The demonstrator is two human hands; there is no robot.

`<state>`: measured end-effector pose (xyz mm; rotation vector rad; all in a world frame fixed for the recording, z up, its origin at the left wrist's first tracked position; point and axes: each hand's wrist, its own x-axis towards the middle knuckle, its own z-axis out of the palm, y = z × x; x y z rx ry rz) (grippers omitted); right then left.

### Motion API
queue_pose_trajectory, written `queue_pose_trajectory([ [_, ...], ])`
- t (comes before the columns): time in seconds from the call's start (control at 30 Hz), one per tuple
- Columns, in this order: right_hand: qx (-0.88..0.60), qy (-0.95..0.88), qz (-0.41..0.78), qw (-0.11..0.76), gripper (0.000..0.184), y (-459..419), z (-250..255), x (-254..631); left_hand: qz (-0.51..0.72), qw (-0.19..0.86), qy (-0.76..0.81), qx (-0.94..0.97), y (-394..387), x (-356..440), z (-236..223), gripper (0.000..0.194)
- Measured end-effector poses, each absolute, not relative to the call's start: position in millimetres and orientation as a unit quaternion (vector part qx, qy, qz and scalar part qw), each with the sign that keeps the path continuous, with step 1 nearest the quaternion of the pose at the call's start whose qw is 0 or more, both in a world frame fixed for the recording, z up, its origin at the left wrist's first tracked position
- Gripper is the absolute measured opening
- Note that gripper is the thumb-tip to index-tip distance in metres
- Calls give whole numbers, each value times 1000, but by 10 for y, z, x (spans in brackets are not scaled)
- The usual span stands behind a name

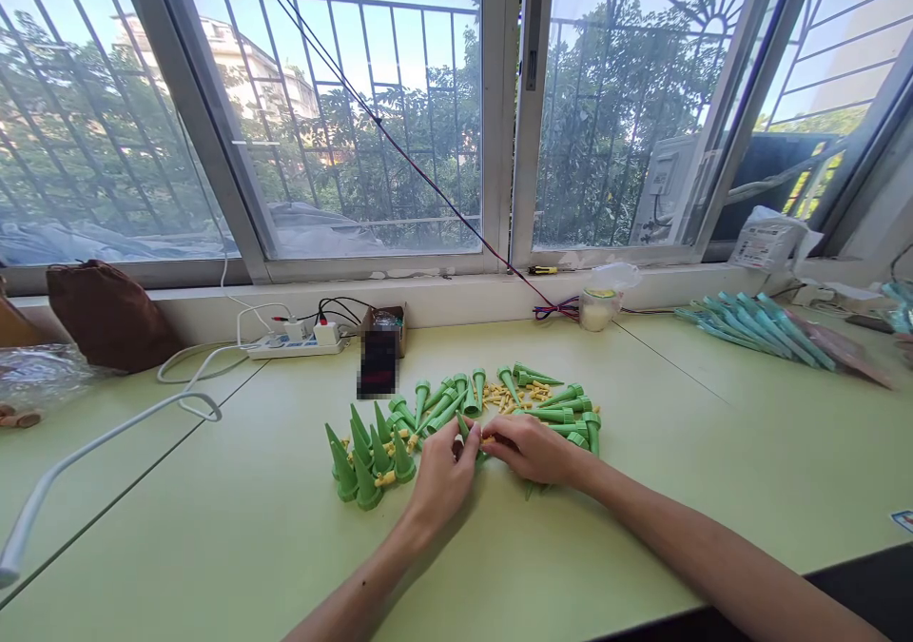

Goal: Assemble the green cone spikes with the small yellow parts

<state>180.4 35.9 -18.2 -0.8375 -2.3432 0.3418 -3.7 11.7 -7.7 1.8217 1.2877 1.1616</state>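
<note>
Left hand (pixel 443 471): pinching a green cone (pixel 463 425); fingers closed round it
Right hand (pixel 534 447): fingertips together beside that cone; a yellow piece (pixel 488 440) between them
Loose cones (pixel 446 399): lying in an arc beyond the hands; yellow pieces among them
Upright cones (pixel 367 485): clustered on the counter (pixel 235 547), left of the hands

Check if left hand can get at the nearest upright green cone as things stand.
Probably yes: that upright green cone stands just beside the left hand, nothing visible between, though its fingers are busy with a held cone.
</note>
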Motion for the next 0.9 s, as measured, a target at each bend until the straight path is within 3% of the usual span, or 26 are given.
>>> queue_pose_trajectory([
  [0.13, -305, -890, 129, 314, 11, 352, -189, 1804, 442, 289, 486, 697, 122, -39, -84, 33],
  [0.43, -312, -897, 110, 295, 28, 389, -204, 1804, 455, 302, 473, 691, 123, -39, -93, 33],
  [0.7, -306, -895, 110, 304, 20, 353, -161, 1791, 446, 293, 470, 703, 129, -31, -115, 31],
  [0.9, -311, -896, 110, 296, 24, 375, -186, 1795, 438, 288, 475, 707, 121, -24, -112, 32],
])
